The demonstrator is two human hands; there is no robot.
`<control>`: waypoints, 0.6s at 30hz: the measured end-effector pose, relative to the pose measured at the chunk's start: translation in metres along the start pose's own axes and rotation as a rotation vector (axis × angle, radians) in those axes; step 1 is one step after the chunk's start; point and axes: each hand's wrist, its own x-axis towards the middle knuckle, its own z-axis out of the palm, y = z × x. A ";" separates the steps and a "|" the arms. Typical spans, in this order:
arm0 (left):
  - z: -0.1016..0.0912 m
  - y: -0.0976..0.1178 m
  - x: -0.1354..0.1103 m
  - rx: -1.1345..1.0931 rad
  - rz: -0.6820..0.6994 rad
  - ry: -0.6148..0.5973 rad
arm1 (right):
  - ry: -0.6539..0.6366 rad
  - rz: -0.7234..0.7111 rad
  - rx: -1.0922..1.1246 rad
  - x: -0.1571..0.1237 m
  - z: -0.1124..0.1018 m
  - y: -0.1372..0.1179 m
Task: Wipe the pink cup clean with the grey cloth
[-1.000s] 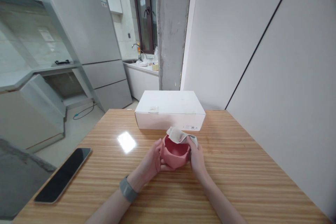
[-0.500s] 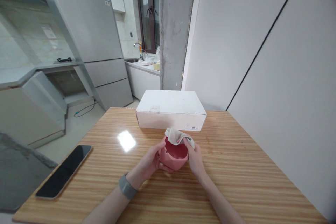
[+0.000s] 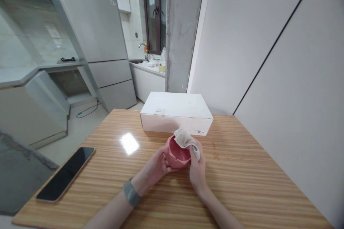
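A small pink bowl-like vessel (image 3: 176, 152) rests on the wooden table (image 3: 242, 179), tilted a little toward me. My left hand (image 3: 157, 166) is wrapped round its left side. My right hand (image 3: 197, 168) pinches a beige cloth (image 3: 185, 139) and presses it against the vessel's right rim and inner wall. Part of the cloth drapes over my right fingers. A grey band (image 3: 131, 193) sits on my left wrist.
A closed white box (image 3: 176, 112) lies just behind the vessel. A dark phone (image 3: 66, 173) lies face up near the table's left edge. A white wall (image 3: 282, 61) runs along the right; a fridge (image 3: 91, 35) and counter stand beyond the table.
My right hand has slid the cloth from the back rim round to the vessel's right side. The vessel has tilted and turned slightly in my left hand.
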 end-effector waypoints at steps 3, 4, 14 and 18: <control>-0.002 0.001 0.000 0.045 -0.034 0.004 | -0.061 0.149 0.087 0.011 -0.008 -0.008; -0.002 0.001 -0.001 0.071 -0.041 -0.025 | -0.083 0.197 0.100 0.014 -0.010 -0.009; 0.000 0.004 -0.010 0.139 -0.118 -0.074 | -0.240 0.313 0.053 0.034 -0.024 -0.012; -0.001 0.002 -0.006 0.146 -0.084 -0.029 | -0.223 0.273 0.043 0.036 -0.022 -0.008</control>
